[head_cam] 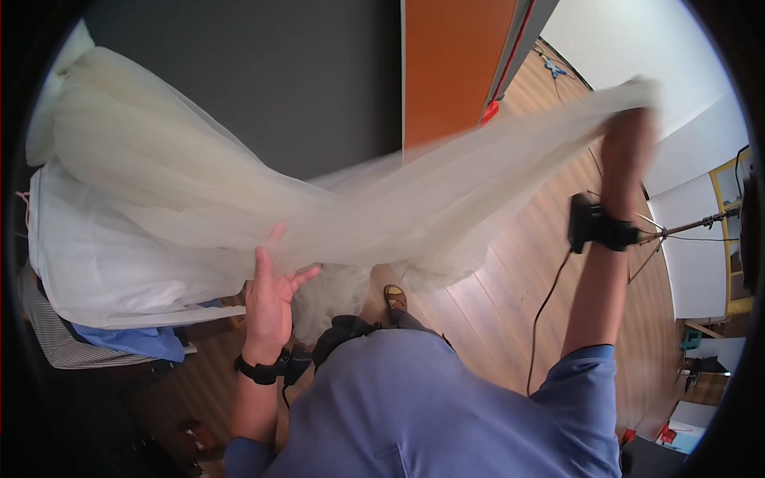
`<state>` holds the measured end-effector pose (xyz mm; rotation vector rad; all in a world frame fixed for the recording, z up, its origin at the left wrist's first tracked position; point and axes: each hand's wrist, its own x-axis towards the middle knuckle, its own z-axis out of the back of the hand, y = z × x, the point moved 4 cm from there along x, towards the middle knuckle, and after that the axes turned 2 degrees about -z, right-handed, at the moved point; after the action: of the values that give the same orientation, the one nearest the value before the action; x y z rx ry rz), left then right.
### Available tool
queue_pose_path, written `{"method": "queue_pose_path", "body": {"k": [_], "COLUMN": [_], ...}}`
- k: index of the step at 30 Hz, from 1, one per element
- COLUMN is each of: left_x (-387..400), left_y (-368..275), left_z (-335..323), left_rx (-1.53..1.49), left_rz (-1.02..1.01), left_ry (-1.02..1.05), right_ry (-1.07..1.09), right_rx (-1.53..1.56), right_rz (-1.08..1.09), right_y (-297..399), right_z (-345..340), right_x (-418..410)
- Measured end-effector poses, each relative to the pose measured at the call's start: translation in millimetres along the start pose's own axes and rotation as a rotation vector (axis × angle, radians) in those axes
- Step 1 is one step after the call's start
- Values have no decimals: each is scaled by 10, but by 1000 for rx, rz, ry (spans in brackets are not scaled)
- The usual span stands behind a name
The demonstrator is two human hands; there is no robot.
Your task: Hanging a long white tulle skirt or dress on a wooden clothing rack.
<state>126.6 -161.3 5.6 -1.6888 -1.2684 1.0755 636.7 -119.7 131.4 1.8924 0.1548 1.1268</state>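
Note:
A long piece of sheer cream tulle fabric (370,209) stretches across the view from a bunched part at the upper left to my right hand (633,119). That hand, blurred, is shut on the raised end of the tulle at the upper right. My left hand (272,299) is at the lower edge of the tulle, fingers spread, with some fingertips against or behind the fabric. Below the tulle on the left hangs a smooth white cloth (119,257). A ruffled gathering of tulle (334,299) hangs near my waist. Both wrists carry black strapped devices.
Striped cloth (83,343) and blue cloth (143,340) lie at the lower left. A dark grey panel (287,77) and an orange panel (454,66) stand ahead. On the right are a thin metal stand (687,227) and wooden floor. A blue object with cables (554,69) lies farther off.

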Motion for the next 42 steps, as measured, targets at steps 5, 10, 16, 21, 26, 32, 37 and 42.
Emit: {"method": "queue_pose_path", "body": {"k": [5,10,16,21,26,32,37,42], "left_x": [161,125,-533,-1205,-1405,-1422,-1521,-1725], "left_y": [81,321,467,440,390,317,150,-173], "left_z": [-71,492,1580,1743,1688,1547,1600,1896], "left_rx": [-41,-228,-282,-102,-54,31,82,170], "left_rz": [-28,-77,-200,-280,-316,-282,-293,-319], "left_ry": [86,-212,-696,-883,-892,-945,-929,-868], "right_ry": [209,581,1302,1583,1771,1695,1679,1753], "right_rx": [108,-157,-891,-850,-869,-930,-660,-258], "right_rz": [406,58,-610,-721,-676,-605,-988,-1046], "right_y": [1412,411,-1181,-1737,-1906,-1750,-1561,-927], "right_z": [-519,-784,-84,480,246,-152,-685,-1609], "right_x": [-241,-1059,-2798,-3907,-4541,-4616,-4779,-5089]}}
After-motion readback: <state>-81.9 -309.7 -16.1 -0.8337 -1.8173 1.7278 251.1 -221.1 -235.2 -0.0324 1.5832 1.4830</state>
